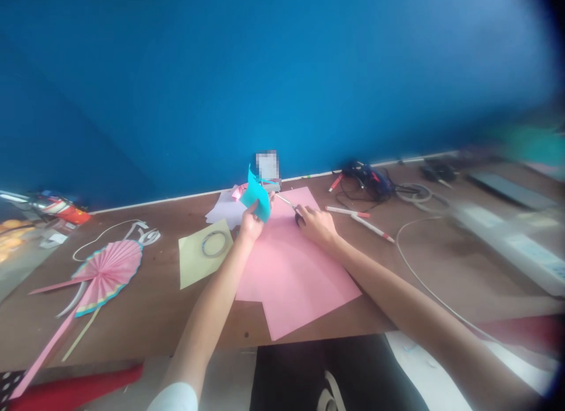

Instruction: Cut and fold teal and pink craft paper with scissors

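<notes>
My left hand [252, 221] is closed on a bent piece of turquoise paper [256, 196], held up above the table. In my right hand [315, 225] is a pair of scissors [289, 202], its dark handles within my fingers and its blades pointing left toward the paper. Whether the blades touch the paper I cannot tell. Beneath both hands lie large pink sheets [304, 269]. Behind the turquoise paper, pale lilac paper [220, 206] lies on the table, and a blurred, pixelated object [267, 165] stands by the wall.
Left of my arms are a yellow sheet [188, 264] with a tape ring [214, 244] and a folded pink paper fan [112, 267]. Two white-and-red pens [373, 228] lie right of my hand. Farther right are tangled cables [368, 181] and a white power strip [507, 240].
</notes>
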Motion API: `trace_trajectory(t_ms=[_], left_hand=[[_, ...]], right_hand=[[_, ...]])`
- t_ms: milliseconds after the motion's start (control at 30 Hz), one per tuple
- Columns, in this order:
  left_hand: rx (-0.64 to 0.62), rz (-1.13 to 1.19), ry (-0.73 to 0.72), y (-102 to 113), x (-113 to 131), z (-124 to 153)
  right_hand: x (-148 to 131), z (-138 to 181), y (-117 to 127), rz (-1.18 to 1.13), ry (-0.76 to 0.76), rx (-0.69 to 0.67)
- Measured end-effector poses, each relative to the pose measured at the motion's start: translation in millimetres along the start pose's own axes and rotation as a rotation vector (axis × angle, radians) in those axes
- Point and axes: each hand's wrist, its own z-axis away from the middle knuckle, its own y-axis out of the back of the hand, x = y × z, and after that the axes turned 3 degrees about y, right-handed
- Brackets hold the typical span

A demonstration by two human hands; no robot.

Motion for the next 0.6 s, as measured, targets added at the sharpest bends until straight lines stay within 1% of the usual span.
trace_trajectory(t_ms=[100,233,400,600], left_hand=[[0.011,0.018,0.010,0.0,1.1,0.2],[0.032,0.045,0.051,-5.5,3.9,2.0],[0.041,0.073,0.024,-8.1,4.7,2.9],[0.060,0.240,0.042,-3.7,3.9,-0.8]], right_hand=[[0.4,0.1,-0.9,0.000,0.014,0.014],[-0.4,0.4,-0.5,0.009,0.041,0.025],[-0.3,1.1,-0.7,0.002,0.108,0.035],[-0.1,0.6,-3.0,-0.016,0.080,0.049]])
